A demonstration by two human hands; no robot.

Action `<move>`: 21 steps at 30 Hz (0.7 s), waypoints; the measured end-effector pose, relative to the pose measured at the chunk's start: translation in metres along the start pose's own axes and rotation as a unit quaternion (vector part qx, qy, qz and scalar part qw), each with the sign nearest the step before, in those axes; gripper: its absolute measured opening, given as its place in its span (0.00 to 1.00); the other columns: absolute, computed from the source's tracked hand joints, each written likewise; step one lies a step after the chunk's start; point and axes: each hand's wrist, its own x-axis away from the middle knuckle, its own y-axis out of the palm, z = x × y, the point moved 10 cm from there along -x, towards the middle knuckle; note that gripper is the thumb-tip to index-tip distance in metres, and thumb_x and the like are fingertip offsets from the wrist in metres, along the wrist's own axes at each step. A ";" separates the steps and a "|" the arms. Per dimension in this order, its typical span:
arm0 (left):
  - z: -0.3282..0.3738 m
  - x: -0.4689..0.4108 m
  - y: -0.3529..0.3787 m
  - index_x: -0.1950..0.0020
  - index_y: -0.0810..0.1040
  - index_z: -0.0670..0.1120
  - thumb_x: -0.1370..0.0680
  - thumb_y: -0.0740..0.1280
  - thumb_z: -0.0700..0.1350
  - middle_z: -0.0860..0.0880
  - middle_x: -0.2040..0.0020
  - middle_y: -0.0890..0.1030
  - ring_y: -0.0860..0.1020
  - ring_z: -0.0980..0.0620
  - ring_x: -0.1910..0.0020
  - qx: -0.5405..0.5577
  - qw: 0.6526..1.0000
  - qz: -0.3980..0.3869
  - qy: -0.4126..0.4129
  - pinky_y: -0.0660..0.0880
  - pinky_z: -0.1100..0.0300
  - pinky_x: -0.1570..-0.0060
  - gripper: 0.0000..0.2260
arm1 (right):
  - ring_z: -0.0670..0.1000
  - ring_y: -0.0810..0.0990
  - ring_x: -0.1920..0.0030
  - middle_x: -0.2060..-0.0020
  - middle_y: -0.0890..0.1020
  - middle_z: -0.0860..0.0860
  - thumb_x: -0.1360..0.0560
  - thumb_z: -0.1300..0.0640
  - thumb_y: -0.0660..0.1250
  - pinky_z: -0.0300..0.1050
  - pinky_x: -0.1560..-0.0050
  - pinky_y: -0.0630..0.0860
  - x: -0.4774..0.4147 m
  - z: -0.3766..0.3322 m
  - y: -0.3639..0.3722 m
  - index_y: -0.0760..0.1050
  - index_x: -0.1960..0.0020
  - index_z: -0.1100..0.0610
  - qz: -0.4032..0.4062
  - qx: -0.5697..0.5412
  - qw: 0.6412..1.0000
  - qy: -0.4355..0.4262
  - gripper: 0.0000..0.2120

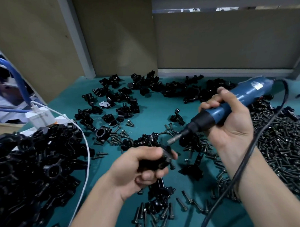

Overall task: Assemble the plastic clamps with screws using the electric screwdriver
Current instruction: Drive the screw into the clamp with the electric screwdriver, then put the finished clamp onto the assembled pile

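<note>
Left hand (141,166) clenched on black clamp (163,158), right hand (231,124) grasping blue screwdriver (232,103), bit just above clamp, loose screws (286,149) on teal bench (154,106)

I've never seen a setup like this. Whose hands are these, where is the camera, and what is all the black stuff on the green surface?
There is no machine here: a person works with bare hands, and the single picture comes from a camera worn on their head, looking forward and down.

The right hand holds a blue electric screwdriver, its tip aimed toward the left hand. Its black cord runs back over the right wrist. The left hand's grip is closed on a black plastic clamp, which is partly hidden by the fingers.

On the green table mat lie many loose black clamp parts, with a bigger heap of them at the left. A pile of dark screws sits at the right, and more are scattered near the hands. A white cable crosses the left heap.
</note>
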 end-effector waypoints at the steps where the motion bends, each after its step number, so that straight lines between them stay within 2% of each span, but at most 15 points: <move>1: 0.007 0.003 0.006 0.46 0.83 0.35 0.26 0.75 0.46 0.44 0.67 0.79 0.73 0.58 0.78 0.063 0.997 -0.050 0.018 0.64 0.69 0.81 0.16 | 0.46 0.73 0.71 0.68 0.74 0.49 0.24 0.64 0.68 0.41 0.65 0.76 -0.001 -0.003 -0.003 0.73 0.51 0.58 0.009 -0.004 1.000 0.009 0.05; 2: 0.015 0.005 0.005 0.46 0.81 0.35 0.25 0.75 0.46 0.44 0.68 0.79 0.73 0.58 0.78 0.116 0.990 -0.068 0.044 0.65 0.68 0.81 0.16 | 0.46 0.73 0.71 0.67 0.74 0.49 0.26 0.63 0.70 0.41 0.65 0.76 -0.001 -0.004 -0.006 0.73 0.50 0.59 0.023 0.014 0.999 0.024 0.08; 3: 0.023 0.005 -0.001 0.46 0.80 0.35 0.24 0.74 0.47 0.45 0.68 0.78 0.73 0.57 0.78 0.151 0.985 -0.049 0.073 0.66 0.68 0.81 0.16 | 0.47 0.74 0.71 0.67 0.75 0.50 0.28 0.62 0.72 0.41 0.65 0.77 -0.001 -0.004 -0.011 0.73 0.49 0.59 0.040 0.059 0.996 0.047 0.11; 5: 0.031 0.003 -0.021 0.47 0.79 0.38 0.22 0.68 0.52 0.46 0.68 0.76 0.69 0.56 0.78 0.182 0.973 0.063 0.128 0.65 0.67 0.82 0.17 | 0.49 0.77 0.70 0.66 0.78 0.52 0.29 0.59 0.74 0.44 0.65 0.79 0.001 0.000 -0.017 0.73 0.45 0.58 0.057 0.210 0.971 0.096 0.15; 7: 0.031 0.006 -0.041 0.44 0.77 0.39 0.19 0.64 0.54 0.45 0.67 0.76 0.67 0.56 0.76 0.183 0.950 0.193 0.162 0.63 0.66 0.81 0.18 | 0.53 0.80 0.69 0.67 0.81 0.55 0.24 0.60 0.69 0.48 0.65 0.82 0.004 0.005 -0.011 0.72 0.41 0.57 0.034 0.364 0.925 0.103 0.13; 10: 0.035 0.022 -0.060 0.41 0.78 0.39 0.15 0.63 0.51 0.44 0.64 0.82 0.72 0.55 0.72 0.100 0.912 0.353 0.183 0.66 0.65 0.77 0.16 | 0.57 0.83 0.68 0.66 0.83 0.56 0.22 0.62 0.66 0.53 0.64 0.83 0.013 0.015 0.013 0.69 0.35 0.54 -0.027 0.544 0.835 0.069 0.16; 11: 0.041 0.029 -0.060 0.42 0.79 0.40 0.15 0.63 0.51 0.44 0.62 0.83 0.73 0.55 0.71 0.066 0.901 0.381 0.196 0.67 0.65 0.75 0.14 | 0.57 0.84 0.68 0.65 0.84 0.56 0.22 0.59 0.67 0.54 0.65 0.83 0.015 0.018 0.019 0.68 0.34 0.50 -0.037 0.620 0.782 0.053 0.18; 12: 0.049 0.035 -0.058 0.43 0.80 0.42 0.14 0.63 0.49 0.44 0.59 0.84 0.75 0.55 0.69 0.035 0.891 0.399 0.216 0.69 0.65 0.73 0.12 | 0.58 0.85 0.67 0.63 0.84 0.55 0.22 0.55 0.69 0.54 0.67 0.82 0.015 0.019 0.021 0.65 0.32 0.46 -0.035 0.705 0.708 0.035 0.22; 14: 0.067 0.048 -0.055 0.44 0.81 0.45 0.14 0.63 0.47 0.44 0.51 0.85 0.79 0.57 0.64 -0.023 0.872 0.419 0.250 0.73 0.65 0.65 0.09 | 0.59 0.82 0.65 0.62 0.81 0.53 0.22 0.44 0.70 0.50 0.68 0.76 0.014 0.018 0.019 0.61 0.26 0.48 -0.019 0.864 0.503 0.005 0.30; 15: 0.075 0.055 -0.054 0.45 0.82 0.47 0.15 0.64 0.46 0.46 0.49 0.85 0.81 0.58 0.60 -0.045 0.867 0.422 0.261 0.73 0.65 0.61 0.07 | 0.58 0.79 0.65 0.62 0.79 0.52 0.23 0.39 0.68 0.49 0.68 0.73 0.014 0.016 0.017 0.61 0.26 0.50 -0.004 0.916 0.402 -0.012 0.32; 16: 0.082 0.060 -0.053 0.45 0.82 0.50 0.16 0.66 0.46 0.50 0.48 0.86 0.82 0.60 0.58 -0.062 0.865 0.422 0.264 0.73 0.65 0.57 0.05 | 0.57 0.75 0.67 0.64 0.76 0.51 0.25 0.35 0.67 0.48 0.68 0.69 0.013 0.015 0.014 0.63 0.30 0.51 0.013 0.944 0.328 -0.029 0.32; 17: 0.088 0.066 -0.052 0.46 0.82 0.53 0.17 0.68 0.45 0.54 0.49 0.86 0.82 0.61 0.55 -0.078 0.865 0.422 0.261 0.73 0.66 0.55 0.04 | 0.55 0.71 0.69 0.66 0.73 0.50 0.26 0.32 0.66 0.47 0.69 0.66 0.011 0.014 0.008 0.65 0.34 0.50 0.028 0.959 0.278 -0.041 0.30; 18: 0.094 0.072 -0.051 0.47 0.82 0.56 0.19 0.70 0.45 0.56 0.50 0.86 0.82 0.62 0.54 -0.095 0.863 0.425 0.258 0.74 0.67 0.55 0.05 | 0.54 0.69 0.70 0.67 0.71 0.49 0.28 0.30 0.65 0.47 0.70 0.64 0.009 0.014 0.003 0.66 0.39 0.49 0.035 0.968 0.244 -0.049 0.29; 19: 0.099 0.078 -0.050 0.48 0.82 0.58 0.20 0.72 0.45 0.58 0.51 0.85 0.82 0.62 0.54 -0.113 0.858 0.430 0.259 0.74 0.67 0.55 0.07 | 0.54 0.68 0.71 0.67 0.70 0.49 0.29 0.29 0.65 0.46 0.71 0.64 0.007 0.014 0.000 0.65 0.42 0.47 0.037 0.972 0.226 -0.055 0.27; 21: 0.112 0.101 -0.048 0.52 0.82 0.61 0.23 0.75 0.47 0.63 0.55 0.85 0.81 0.64 0.55 -0.156 0.834 0.454 0.271 0.74 0.70 0.58 0.08 | 0.57 0.74 0.67 0.65 0.73 0.49 0.32 0.30 0.64 0.47 0.66 0.72 -0.002 0.013 -0.010 0.63 0.43 0.46 0.030 0.974 0.221 -0.045 0.27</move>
